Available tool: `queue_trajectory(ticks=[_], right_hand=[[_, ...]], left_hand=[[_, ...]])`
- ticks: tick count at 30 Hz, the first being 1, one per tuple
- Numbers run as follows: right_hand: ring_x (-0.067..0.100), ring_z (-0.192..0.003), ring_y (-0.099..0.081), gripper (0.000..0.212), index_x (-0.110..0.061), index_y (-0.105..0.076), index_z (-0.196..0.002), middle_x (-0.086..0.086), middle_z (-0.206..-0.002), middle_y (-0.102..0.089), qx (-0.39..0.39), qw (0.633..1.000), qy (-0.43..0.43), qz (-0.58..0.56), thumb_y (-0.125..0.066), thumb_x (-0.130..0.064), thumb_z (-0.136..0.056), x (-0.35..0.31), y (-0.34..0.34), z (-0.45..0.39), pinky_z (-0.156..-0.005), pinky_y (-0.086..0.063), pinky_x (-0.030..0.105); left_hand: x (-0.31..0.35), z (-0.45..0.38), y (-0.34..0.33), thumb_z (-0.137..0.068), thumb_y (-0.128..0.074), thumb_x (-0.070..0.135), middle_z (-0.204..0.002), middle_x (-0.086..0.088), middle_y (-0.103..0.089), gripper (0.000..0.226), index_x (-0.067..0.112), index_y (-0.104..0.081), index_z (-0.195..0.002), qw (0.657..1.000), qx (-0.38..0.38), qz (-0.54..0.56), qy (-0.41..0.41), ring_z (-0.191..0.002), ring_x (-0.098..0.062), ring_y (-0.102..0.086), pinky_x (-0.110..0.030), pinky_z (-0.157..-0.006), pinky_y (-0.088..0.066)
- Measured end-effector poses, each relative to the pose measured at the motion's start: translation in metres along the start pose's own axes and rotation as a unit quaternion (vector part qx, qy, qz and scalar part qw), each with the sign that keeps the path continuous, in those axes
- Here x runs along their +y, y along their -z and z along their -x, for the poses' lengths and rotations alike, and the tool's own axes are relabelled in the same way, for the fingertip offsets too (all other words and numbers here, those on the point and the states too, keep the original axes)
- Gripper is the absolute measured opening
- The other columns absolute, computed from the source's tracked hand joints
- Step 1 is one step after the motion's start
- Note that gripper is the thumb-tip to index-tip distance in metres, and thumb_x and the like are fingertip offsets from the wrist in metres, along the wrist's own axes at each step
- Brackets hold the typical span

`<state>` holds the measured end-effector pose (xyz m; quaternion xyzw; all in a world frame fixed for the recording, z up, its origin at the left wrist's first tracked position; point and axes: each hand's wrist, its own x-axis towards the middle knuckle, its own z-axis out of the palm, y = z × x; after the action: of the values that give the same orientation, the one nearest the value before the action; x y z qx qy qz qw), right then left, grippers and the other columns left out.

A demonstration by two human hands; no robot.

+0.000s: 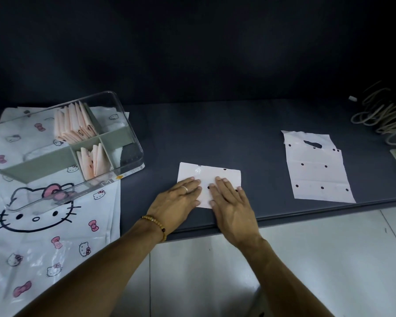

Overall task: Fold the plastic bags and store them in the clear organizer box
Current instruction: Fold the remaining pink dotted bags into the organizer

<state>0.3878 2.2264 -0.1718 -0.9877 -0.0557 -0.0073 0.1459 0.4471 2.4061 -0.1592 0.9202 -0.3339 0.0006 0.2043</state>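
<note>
While half-filled, organizer box [82, 143], folded bags [74, 125]

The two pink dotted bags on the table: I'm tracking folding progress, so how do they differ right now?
The bag under the hands is folded into a small rectangle; the bag to the right lies opened out, its handle hole showing. The left hand and right hand press the folded one flat; the other lies untouched. Both are pale pink with black dots.
</note>
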Motion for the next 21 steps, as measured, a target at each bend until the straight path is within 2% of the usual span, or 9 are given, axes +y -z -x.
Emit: queue_trajectory(ticks=[2, 6, 9, 13, 16, 18, 21], right_hand=[[0.015, -0.145, -0.019, 0.044, -0.017, -0.040, -0.145, -0.002, -0.156, -0.026, -0.012, 1.000, -0.010, 0.012, -0.036, -0.028, -0.102, 0.019, 0.008, 0.007, -0.119, -0.011, 0.042], [0.022, -0.144, -0.023, 0.043, -0.010, -0.044, -0.143, 0.004, -0.154, -0.032, -0.008, 0.998, -0.050, 0.045, -0.036, -0.024, -0.102, 0.042, 0.022, 0.021, -0.118, -0.014, 0.041], [0.034, -0.129, -0.047, 0.039, -0.003, -0.059, -0.126, 0.016, -0.137, -0.053, 0.041, 0.997, -0.029, 0.059, -0.044, -0.024, -0.097, 0.028, 0.025, 0.018, -0.107, -0.037, 0.048], [0.029, -0.100, -0.063, 0.031, -0.009, -0.068, -0.107, 0.010, -0.111, -0.066, 0.052, 0.996, 0.050, 0.043, -0.072, -0.029, -0.083, 0.003, 0.023, 0.006, -0.089, -0.052, 0.041], [0.028, -0.090, -0.067, 0.021, -0.007, -0.072, -0.098, 0.010, -0.101, -0.070, 0.055, 0.996, 0.044, 0.058, -0.075, -0.018, -0.081, 0.002, 0.024, -0.001, -0.079, -0.058, 0.039], [0.028, -0.088, -0.068, 0.020, -0.006, -0.072, -0.097, 0.010, -0.099, -0.071, 0.056, 0.996, 0.047, 0.060, -0.074, -0.018, -0.081, 0.001, 0.025, -0.003, -0.073, -0.059, 0.038], [0.023, -0.091, -0.065, 0.032, -0.012, -0.070, -0.102, 0.005, -0.102, -0.070, 0.039, 0.998, 0.042, 0.041, -0.073, -0.034, -0.080, 0.001, 0.030, -0.003, -0.070, -0.059, 0.035]], left_hand=[[0.000, 0.000, 0.000, -0.084, -0.071, 0.016, -0.130, -0.002, -0.060, 0.033, 0.009, -0.067, -0.116, 1.000, 0.003, -0.002, -0.001, -0.125, -0.019, -0.052, -0.033, -0.096, -0.049], [-0.003, 0.000, -0.002, -0.097, -0.051, 0.025, -0.146, 0.004, -0.043, 0.037, 0.014, -0.055, -0.132, 0.999, -0.030, 0.020, 0.005, -0.139, -0.010, -0.031, -0.022, -0.109, -0.029], [-0.006, -0.002, -0.003, -0.099, -0.046, 0.029, -0.149, 0.008, -0.037, 0.038, 0.021, -0.052, -0.135, 0.999, -0.041, 0.015, 0.006, -0.141, -0.005, -0.023, -0.020, -0.110, -0.026], [-0.008, -0.004, -0.003, -0.099, -0.042, 0.035, -0.150, 0.010, -0.035, 0.038, 0.025, -0.049, -0.136, 0.998, -0.063, 0.008, 0.013, -0.141, -0.005, -0.021, -0.025, -0.110, -0.032], [-0.009, -0.002, -0.003, -0.097, -0.043, 0.045, -0.148, 0.007, -0.039, 0.045, 0.023, -0.050, -0.135, 0.998, -0.064, -0.008, 0.004, -0.140, -0.008, -0.026, -0.029, -0.108, -0.037], [-0.009, -0.003, 0.000, -0.090, -0.054, 0.048, -0.144, 0.003, -0.045, 0.050, 0.020, -0.054, -0.132, 0.997, -0.070, -0.020, -0.007, -0.136, -0.013, -0.034, -0.032, -0.104, -0.042], [-0.005, -0.007, 0.003, -0.080, -0.073, 0.028, -0.121, -0.004, -0.064, 0.034, 0.014, -0.069, -0.110, 0.998, -0.020, -0.045, -0.043, -0.116, -0.020, -0.058, -0.034, -0.083, -0.056]])
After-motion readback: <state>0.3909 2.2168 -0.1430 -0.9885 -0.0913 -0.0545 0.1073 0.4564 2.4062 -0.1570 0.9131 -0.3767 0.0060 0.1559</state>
